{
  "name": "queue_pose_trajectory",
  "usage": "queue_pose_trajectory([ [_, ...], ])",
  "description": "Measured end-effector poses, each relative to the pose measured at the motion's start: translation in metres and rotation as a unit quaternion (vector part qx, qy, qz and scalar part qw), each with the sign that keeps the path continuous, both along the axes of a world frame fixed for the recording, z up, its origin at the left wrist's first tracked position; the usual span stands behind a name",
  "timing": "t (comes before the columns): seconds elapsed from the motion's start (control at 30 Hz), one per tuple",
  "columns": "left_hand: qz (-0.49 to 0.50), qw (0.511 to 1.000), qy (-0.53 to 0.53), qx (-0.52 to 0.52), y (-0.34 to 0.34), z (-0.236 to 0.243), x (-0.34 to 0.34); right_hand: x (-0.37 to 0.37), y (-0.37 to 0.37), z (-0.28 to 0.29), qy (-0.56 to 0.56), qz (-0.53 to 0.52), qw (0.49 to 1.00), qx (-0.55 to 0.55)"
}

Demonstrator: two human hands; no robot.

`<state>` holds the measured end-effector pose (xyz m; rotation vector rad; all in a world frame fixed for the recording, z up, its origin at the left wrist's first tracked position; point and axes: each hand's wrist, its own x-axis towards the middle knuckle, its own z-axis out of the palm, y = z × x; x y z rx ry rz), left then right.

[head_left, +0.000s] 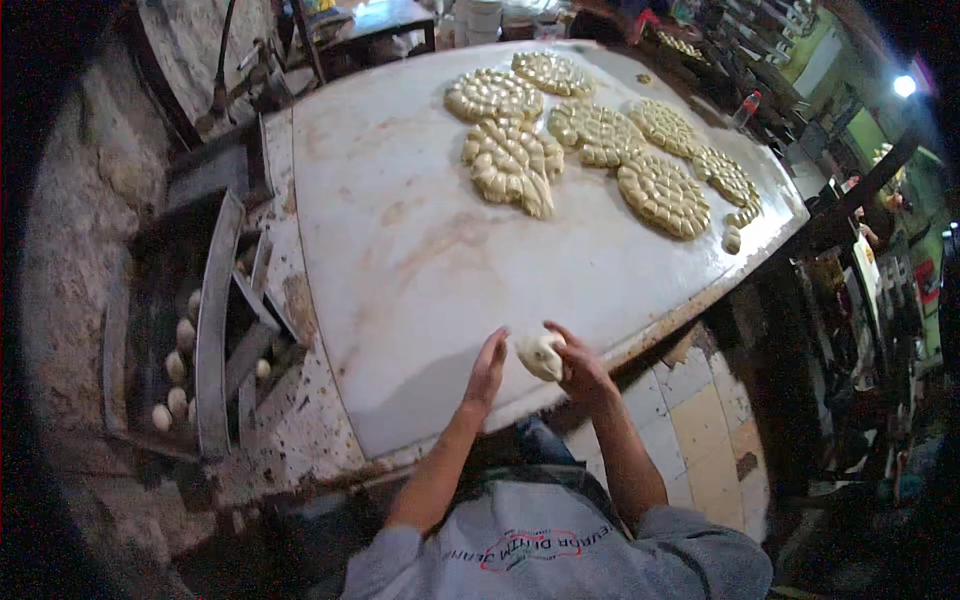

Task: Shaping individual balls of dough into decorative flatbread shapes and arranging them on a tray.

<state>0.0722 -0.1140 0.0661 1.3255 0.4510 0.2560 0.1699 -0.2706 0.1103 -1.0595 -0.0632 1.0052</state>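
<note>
A pale lump of dough (541, 355) is in my right hand (584, 370), whose fingers curl round its right side just above the table's near edge. My left hand (488, 368) is held upright to the left of the lump, a small gap between them, its fingers stretched out and nothing in it. Farther back on the white table (400, 240) lie several flat rounds made of dough pieces set close in coils. The nearest of them is a partly irregular round (510, 165); another round (664, 195) lies to its right.
At the left stand metal trays (215, 330) with several dough balls (176, 367) in them. A red-capped bottle (746, 108) is at the table's far right. White buckets (484, 20) stand beyond the far edge. Tiled floor (700, 425) shows at the near right.
</note>
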Motion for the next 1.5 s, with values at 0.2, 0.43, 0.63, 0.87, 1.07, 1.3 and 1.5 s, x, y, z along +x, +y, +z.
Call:
queue_pose_trajectory([
  [0.2,-0.032,0.979,-0.038,-0.199,-0.002,0.052,0.011,0.007,0.020,0.037,-0.322,-0.008,0.943,-0.082],
  [0.43,0.208,0.965,0.044,-0.155,0.021,0.023,-0.012,0.080,-0.023,-0.002,-0.216,-0.250,0.944,-0.006],
  [0.63,-0.024,0.760,0.092,0.643,0.051,0.004,-0.049,0.157,-0.081,-0.052,-0.686,0.064,0.620,-0.376],
  [0.87,0.272,0.763,0.245,0.533,0.081,-0.016,0.092,0.238,0.024,-0.044,-0.665,-0.110,0.601,-0.429],
  [1.07,0.163,0.719,0.221,0.639,-0.011,0.001,0.027,0.163,-0.038,-0.109,-0.765,-0.020,0.587,-0.266],
  [1.3,0.408,0.693,0.340,0.488,0.126,-0.017,0.006,0.279,-0.013,-0.076,-0.733,-0.067,0.558,-0.382],
  [1.5,0.262,0.754,0.229,0.557,0.036,-0.001,0.040,0.224,0.008,-0.106,-0.771,-0.120,0.560,-0.278],
])
